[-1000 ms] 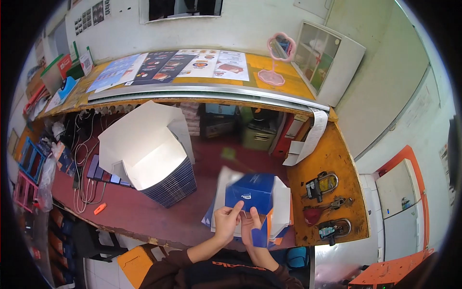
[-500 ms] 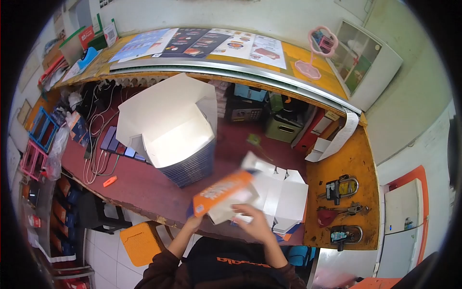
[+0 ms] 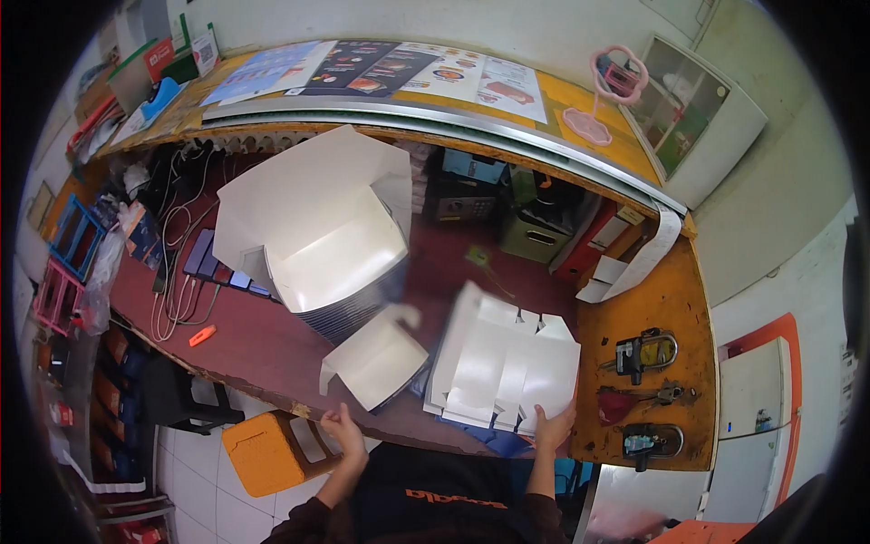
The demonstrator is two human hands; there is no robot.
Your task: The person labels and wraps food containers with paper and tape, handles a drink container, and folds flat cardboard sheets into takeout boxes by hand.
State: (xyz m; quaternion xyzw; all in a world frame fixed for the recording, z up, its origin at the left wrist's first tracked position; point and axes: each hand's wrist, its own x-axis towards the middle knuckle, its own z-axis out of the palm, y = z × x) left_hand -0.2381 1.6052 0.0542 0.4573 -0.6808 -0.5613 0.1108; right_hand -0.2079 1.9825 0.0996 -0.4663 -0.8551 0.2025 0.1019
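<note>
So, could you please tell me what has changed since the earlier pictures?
The folded box, earlier in both hands, has moved left from over the flat cartons and been let go near the nested boxes. The left hand is empty beside it; the right hand is now at the flat cartons' near right edge. The nested boxes and pink mirror stayed put.

Red desktop [image 3: 272, 349] before me — worn front edge. Directly on it: stack of nested boxes [image 3: 340, 245], white inside; single open box [image 3: 376, 361] just in front; flat carton blanks [image 3: 512, 372] toward my right; orange marker [image 3: 203, 335], phones [image 3: 203, 258], white cables [image 3: 180, 313] at my left. Wooden side ledge [image 3: 595, 313] — carries two padlocks [image 3: 628, 356], keys [image 3: 671, 393], red pouch [image 3: 618, 405].
</note>
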